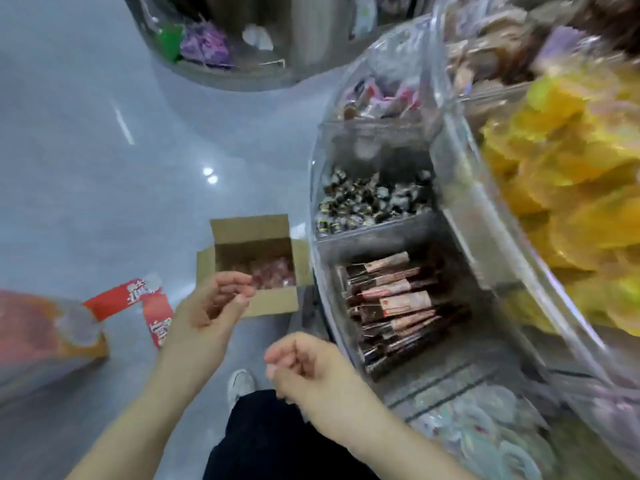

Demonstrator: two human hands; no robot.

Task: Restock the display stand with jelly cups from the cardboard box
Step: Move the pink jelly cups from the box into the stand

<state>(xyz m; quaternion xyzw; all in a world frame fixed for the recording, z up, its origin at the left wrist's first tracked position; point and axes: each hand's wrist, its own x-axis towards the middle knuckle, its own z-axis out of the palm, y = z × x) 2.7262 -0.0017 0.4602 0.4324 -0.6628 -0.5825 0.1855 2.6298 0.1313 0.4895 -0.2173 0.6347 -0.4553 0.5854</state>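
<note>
Our left hand [216, 299] and right hand [304, 367] hang loosely curled and empty above the open box [256, 268] of jelly cups [273, 271], set beside the stand [374, 237] for easy reach.

Both bare forearms are extended forward and upward from the lower edge of the view. The left hand [214, 299] is held farther out, palm turned up, its fingers loosely curled with nothing seen between them. The right hand [304, 365] is held nearer and lower, its fingers likewise loosely curled and nothing gripped
</note>
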